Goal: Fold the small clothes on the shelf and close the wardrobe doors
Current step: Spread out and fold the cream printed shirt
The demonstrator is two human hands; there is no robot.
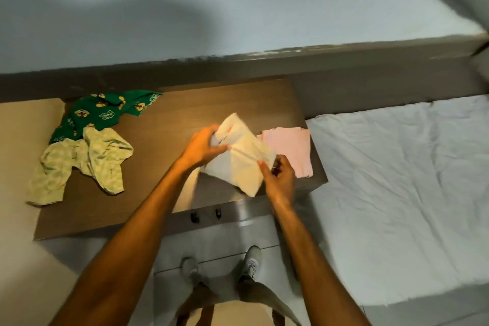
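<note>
From the head view, the person is folding a cream garment [239, 159] above the counter [164, 193], just left of a folded pink piece [288, 148]. The left hand [201, 147] is closing on its upper edge; the right hand [277, 180] is pinching the lower corner. Being soft and light, the cloth probably handles best by its edges. Two crumpled garments, green [105, 111] and pale green [87, 164], are waiting.
</note>
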